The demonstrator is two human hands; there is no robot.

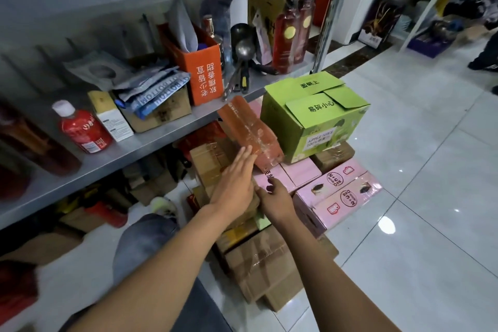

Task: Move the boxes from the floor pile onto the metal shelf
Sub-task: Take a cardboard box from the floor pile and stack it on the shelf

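Reaching with fingers straight, the left hand (237, 183) touches the taped orange-brown carton (250, 132) — long axis running away toward the grey metal shelf (151, 140); the right hand (277, 201) hangs loosely curled, empty, just right.

a long orange box (249, 131) wrapped in clear tape stands tilted atop the floor pile, its upper end leaning at the edge of the metal shelf (151, 137). beside it a green carton (312, 113) sits on pink boxes (336, 191); brown taped boxes (266, 264) lie nearer.

Both arms reach forward, left hand (237, 180) flat with straight fingers, right hand (276, 201) loosely curled
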